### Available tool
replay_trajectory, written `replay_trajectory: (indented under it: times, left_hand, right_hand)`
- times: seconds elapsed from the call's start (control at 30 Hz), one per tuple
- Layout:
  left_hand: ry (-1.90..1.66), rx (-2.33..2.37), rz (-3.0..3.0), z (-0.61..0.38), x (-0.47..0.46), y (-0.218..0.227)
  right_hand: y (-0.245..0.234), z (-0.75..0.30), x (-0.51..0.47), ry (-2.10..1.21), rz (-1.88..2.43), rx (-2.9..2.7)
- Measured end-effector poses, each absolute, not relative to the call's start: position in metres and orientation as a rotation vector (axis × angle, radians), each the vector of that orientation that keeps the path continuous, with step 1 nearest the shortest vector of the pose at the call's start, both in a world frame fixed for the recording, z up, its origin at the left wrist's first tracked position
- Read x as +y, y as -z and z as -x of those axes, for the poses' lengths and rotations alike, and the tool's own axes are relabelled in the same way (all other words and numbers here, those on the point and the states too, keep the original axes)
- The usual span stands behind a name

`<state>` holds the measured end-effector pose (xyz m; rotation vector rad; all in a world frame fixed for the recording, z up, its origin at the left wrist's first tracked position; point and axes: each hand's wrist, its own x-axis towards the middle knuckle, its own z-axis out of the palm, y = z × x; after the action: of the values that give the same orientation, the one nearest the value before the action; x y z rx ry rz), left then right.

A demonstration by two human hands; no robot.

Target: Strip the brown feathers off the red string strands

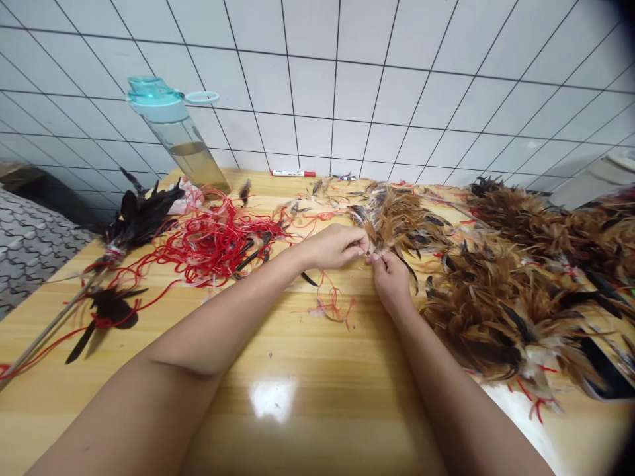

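Observation:
My left hand point(340, 246) and my right hand point(391, 274) meet fingertip to fingertip above the wooden table, both closed in a pinch. What lies between the fingers is too small to make out. Right behind them is a bundle of brown feathers point(399, 215), with dark feather tips showing beside my right hand. A few loose red threads point(333, 301) lie on the table just in front of the hands. Left of my left hand spreads a tangled heap of red string point(213, 238).
Large brown feather bunches point(496, 311) cover the right side, beside a dark phone-like object point(612, 370). At left are a water bottle point(191, 152), black feathers point(143, 211) tied on a stick point(47, 330), and a loose black feather piece point(113, 307). A red-capped marker point(292, 174) lies by the tiled wall.

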<state>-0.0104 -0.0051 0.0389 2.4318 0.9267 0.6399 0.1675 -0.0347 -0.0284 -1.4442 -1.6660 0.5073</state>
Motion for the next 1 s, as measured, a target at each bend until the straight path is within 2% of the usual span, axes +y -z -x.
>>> replay_trajectory:
  times: [0.5,1.0]
  left_hand:
    - [-0.618,0.971,-2.698,0.003,-0.004,-0.032]
    - [-0.815,0.895,-2.667,-0.003,-0.010,-0.033]
  right_hand:
    - [0.031,-0.168,-0.031,-0.574,1.317,-1.753]
    - [0.032,-0.169,-0.031,-0.885,1.188,-1.592]
